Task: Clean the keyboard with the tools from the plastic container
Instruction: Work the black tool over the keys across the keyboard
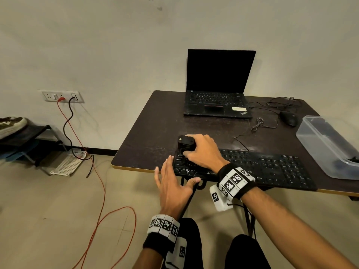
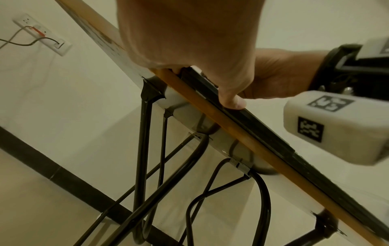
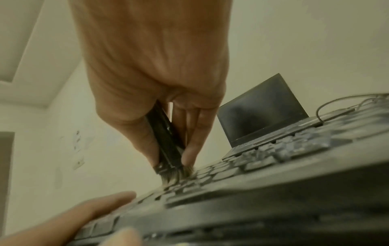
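The black keyboard [image 1: 252, 167] lies along the near edge of the dark desk [image 1: 155, 121], long axis left to right. The right hand [image 1: 204, 150] pinches a black brush [image 3: 168, 141], bristles down on the left-end keys. The left hand [image 1: 172, 187], fingers spread, braces the keyboard's left corner, thumb on its front edge. The plastic container [image 1: 326, 144] is cut off at right, contents unclear.

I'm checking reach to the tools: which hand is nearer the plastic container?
Right. The right hand works mid-table, left of the plastic container; the left hand sits farther left, at the keyboard's left end.
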Available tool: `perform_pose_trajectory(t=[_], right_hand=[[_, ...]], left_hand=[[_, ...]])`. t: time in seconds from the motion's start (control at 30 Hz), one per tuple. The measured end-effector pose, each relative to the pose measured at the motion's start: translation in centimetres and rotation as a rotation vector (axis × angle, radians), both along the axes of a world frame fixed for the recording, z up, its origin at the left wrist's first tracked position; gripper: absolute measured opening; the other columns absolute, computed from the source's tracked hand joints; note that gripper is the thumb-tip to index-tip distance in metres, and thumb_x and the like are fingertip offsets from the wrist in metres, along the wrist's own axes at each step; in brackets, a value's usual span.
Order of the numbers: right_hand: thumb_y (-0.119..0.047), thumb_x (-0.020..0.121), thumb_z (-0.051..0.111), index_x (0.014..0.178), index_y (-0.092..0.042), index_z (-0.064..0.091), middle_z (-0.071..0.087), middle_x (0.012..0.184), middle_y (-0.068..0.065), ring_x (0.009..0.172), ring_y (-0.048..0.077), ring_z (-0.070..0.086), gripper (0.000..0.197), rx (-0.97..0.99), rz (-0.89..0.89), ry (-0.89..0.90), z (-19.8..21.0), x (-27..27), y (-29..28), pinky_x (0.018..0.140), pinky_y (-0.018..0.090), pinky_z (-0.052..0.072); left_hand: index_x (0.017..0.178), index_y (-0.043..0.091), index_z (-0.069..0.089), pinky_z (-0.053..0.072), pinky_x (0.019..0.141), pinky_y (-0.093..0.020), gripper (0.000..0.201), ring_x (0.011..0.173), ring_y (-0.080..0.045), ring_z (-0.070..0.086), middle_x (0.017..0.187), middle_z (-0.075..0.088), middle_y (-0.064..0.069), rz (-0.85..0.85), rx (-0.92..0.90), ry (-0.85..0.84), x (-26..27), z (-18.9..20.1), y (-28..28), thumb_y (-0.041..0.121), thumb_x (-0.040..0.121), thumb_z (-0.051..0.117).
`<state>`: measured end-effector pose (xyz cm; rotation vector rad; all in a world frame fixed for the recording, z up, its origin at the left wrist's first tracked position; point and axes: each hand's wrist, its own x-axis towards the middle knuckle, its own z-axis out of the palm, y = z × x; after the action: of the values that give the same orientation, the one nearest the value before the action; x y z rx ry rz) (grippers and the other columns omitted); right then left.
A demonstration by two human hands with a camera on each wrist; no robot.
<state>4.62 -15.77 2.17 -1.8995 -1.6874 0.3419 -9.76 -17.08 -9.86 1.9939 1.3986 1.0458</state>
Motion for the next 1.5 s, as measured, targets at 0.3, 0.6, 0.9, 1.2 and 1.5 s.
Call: perform_pose_trajectory(t=[0.3, 0.6, 0.9, 1.2, 1.5], right_hand=[[-0.026, 0.076, 0.076, 0.090, -0.030, 0.072, 0.075, 0.078, -0.008, 0.078, 0.018, 0.070, 0.015, -0.074, 0.045, 0.002, 0.6, 0.2, -0.5, 0.076, 0.040, 0.060], [-0.027, 0.073, 0.080, 0.085, -0.024, 0.072, 0.075, 0.081, -0.006, 0.080, 0.022, 0.071, 0.015, -0.139, 0.032, -0.005, 1.5, 0.8, -0.1, 0.078, 0.038, 0.060], [-0.025, 0.073, 0.087, 0.083, -0.023, 0.071, 0.075, 0.070, -0.005, 0.066, 0.013, 0.071, 0.019, -0.256, 0.069, 0.024, 2.0, 2.5, -1.3, 0.064, 0.028, 0.054], [-0.025, 0.073, 0.085, 0.082, -0.024, 0.072, 0.076, 0.078, -0.008, 0.077, 0.013, 0.071, 0.016, -0.234, 0.113, -0.011, 1.7, 2.1, -2.3, 0.073, 0.032, 0.057], [-0.027, 0.074, 0.085, 0.086, -0.027, 0.074, 0.076, 0.080, -0.009, 0.078, 0.011, 0.071, 0.017, -0.213, 0.106, -0.005, 1.4, 2.1, -2.7, 0.074, 0.032, 0.058]], left_hand=[[0.161, 0.016, 0.026, -0.014, 0.127, -0.030, 0.120, 0.154, 0.000, 0.002, 0.164, 0.035, -0.001, 0.005, 0.082, -0.024, 0.2, 0.3, -0.3, 0.092, 0.072, 0.052], [0.160, 0.017, 0.030, -0.014, 0.128, -0.032, 0.115, 0.157, -0.004, 0.012, 0.163, 0.037, -0.001, -0.013, 0.086, -0.016, 0.1, 0.3, -0.2, 0.090, 0.075, 0.054], [0.160, 0.017, 0.031, -0.012, 0.129, -0.035, 0.115, 0.151, 0.009, 0.004, 0.163, 0.037, -0.001, -0.026, 0.081, -0.010, 0.0, 0.5, -0.4, 0.090, 0.075, 0.052], [0.160, 0.017, 0.030, -0.014, 0.128, -0.034, 0.113, 0.152, 0.008, 0.004, 0.163, 0.037, 0.001, -0.028, 0.067, -0.002, 0.0, 0.7, -0.5, 0.089, 0.076, 0.052], [0.161, 0.019, 0.028, -0.017, 0.127, -0.031, 0.115, 0.144, 0.021, -0.013, 0.165, 0.033, 0.002, -0.034, 0.035, 0.001, -0.2, 1.1, -0.5, 0.091, 0.074, 0.049]])
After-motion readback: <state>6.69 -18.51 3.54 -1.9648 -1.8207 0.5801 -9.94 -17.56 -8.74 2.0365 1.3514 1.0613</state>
